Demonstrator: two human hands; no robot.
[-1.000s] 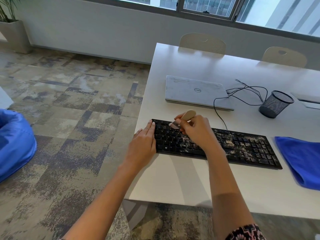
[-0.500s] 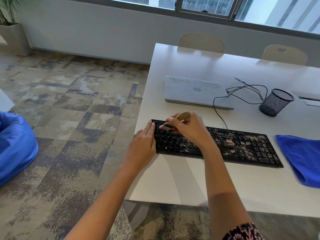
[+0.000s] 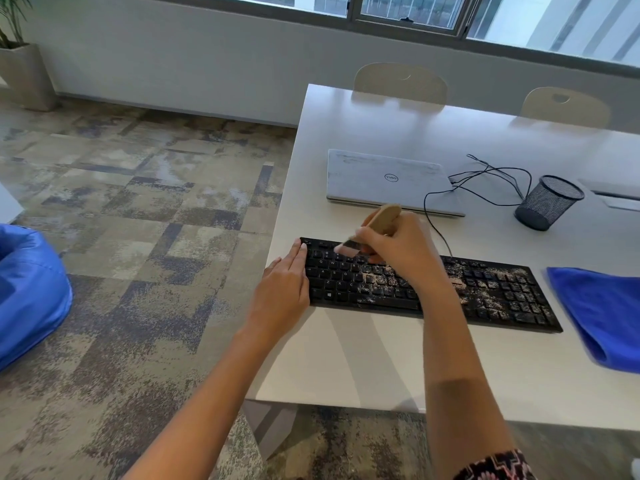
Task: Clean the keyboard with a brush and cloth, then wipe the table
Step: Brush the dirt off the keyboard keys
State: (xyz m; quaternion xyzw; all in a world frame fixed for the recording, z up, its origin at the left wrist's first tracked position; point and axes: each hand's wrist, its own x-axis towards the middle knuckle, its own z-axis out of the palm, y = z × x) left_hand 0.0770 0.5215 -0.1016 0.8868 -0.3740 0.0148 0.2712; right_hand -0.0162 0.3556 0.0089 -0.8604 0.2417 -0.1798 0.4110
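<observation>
Over on the left, bracing the keyboard's [image 3: 495, 296] left end with a flat left hand [image 3: 282, 289], fingers straight and together. Gripping the brush [image 3: 382, 216] in the right hand [image 3: 398, 252], bristles blurred on the top-left keys. Plenty of pale grit [image 3: 491, 284] across the middle and right keys. Farther right on the table [image 3: 363, 362], just beside the keyboard, a blue cloth [image 3: 602, 317].
</observation>
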